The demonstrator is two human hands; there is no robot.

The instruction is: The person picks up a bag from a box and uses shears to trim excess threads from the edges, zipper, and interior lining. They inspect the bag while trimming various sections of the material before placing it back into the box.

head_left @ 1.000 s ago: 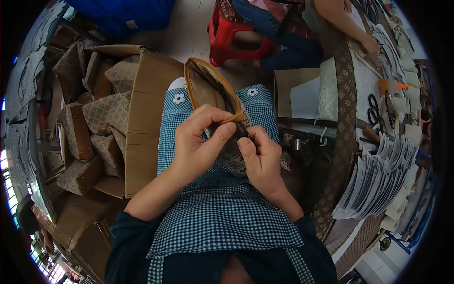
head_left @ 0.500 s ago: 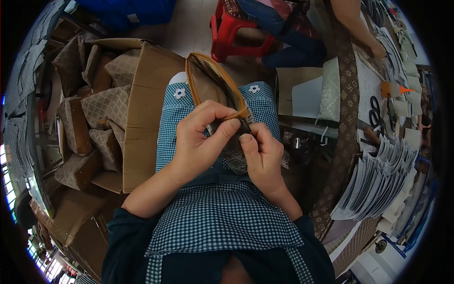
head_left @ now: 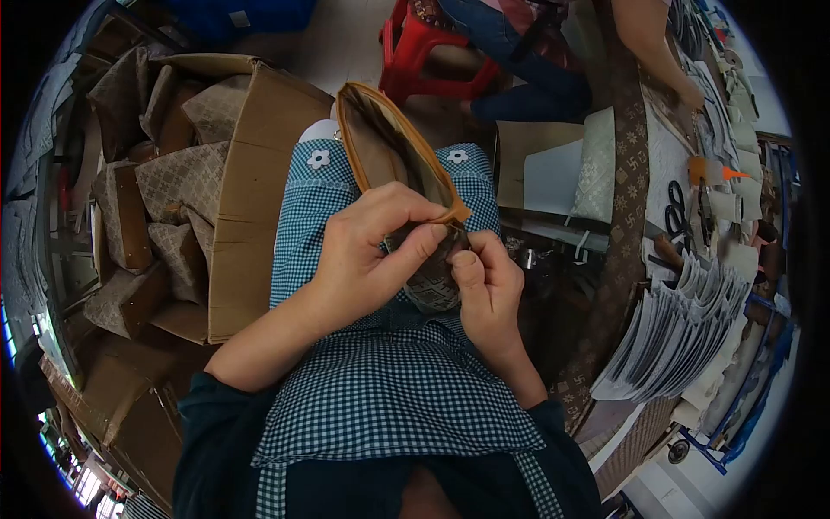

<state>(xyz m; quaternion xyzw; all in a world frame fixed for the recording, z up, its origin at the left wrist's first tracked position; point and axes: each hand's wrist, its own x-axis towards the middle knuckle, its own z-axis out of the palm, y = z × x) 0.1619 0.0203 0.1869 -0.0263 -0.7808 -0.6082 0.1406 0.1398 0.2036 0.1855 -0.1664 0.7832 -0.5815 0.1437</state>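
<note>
A patterned pouch (head_left: 380, 147) with orange-brown trim along its open mouth rests on my lap, its beige lining showing. My left hand (head_left: 372, 242) is closed, pinching the pouch's trimmed corner between thumb and forefinger. Close beside it, my right hand (head_left: 491, 290) is also closed, its thumb and curled fingers gripping the pouch's edge just below that corner. The exact spot under the fingertips is partly hidden. Beneath the hands, the patterned side of the pouch hangs toward the checked apron (head_left: 398, 398).
On the left, a cardboard box (head_left: 233, 199) holds several patterned pouches (head_left: 186, 186). To the right, a cloth-covered table (head_left: 629, 173) carries scissors (head_left: 676, 208), a glue bottle (head_left: 711, 170) and stacked cut pieces (head_left: 670, 333). Another person's arm (head_left: 661, 56) reaches over it; a red stool (head_left: 428, 65) stands ahead.
The pouch's trimmed corner has shifted slightly right and turned a little. My right thumb has moved slightly away from my left thumb. The whole view has shifted a little.
</note>
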